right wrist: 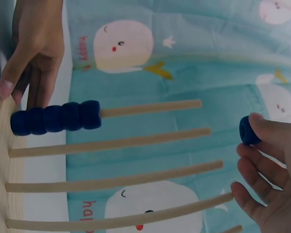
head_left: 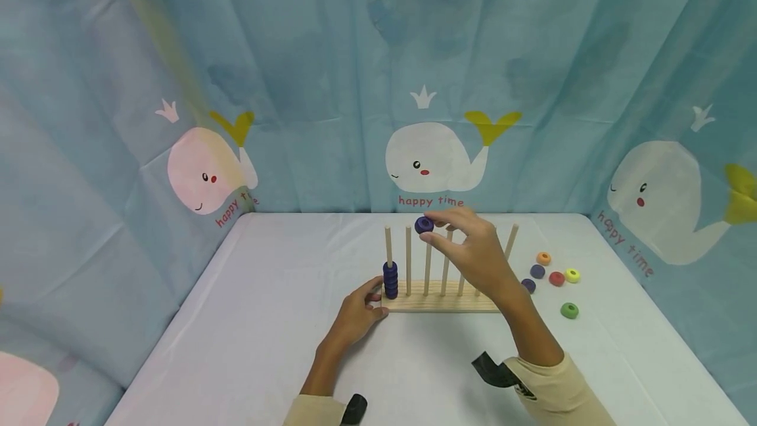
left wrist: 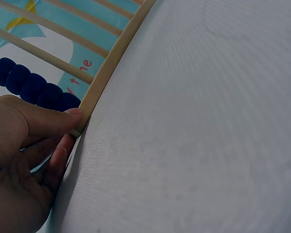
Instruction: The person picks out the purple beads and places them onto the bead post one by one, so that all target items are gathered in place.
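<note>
At nine o'clock on the rack (head_left: 434, 306), my left hand (head_left: 357, 313) grips its end, likely for steadiness; toward twelve, my right hand (head_left: 476, 252) pinches a blue bead (head_left: 424, 225) by its sides, hole clear.

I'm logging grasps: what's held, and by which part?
Right hand: a blue bead, pinched by its outer side. Left hand: the rack's wooden base, by its left end.

The bead (head_left: 424, 225) in the right hand (head_left: 473, 252) is dark blue, like the stack of beads (head_left: 390, 280) beside the left hand (head_left: 357, 313), on a pale wooden rack (head_left: 440, 301). Right of the hands, loose beads (head_left: 556, 279) show orange, red, yellow, green and violet-blue on a white counter (head_left: 254, 321); beyond the hands, yellow-tailed whales (head_left: 434, 160) pattern a light-blue curtain (head_left: 331, 150).
</note>
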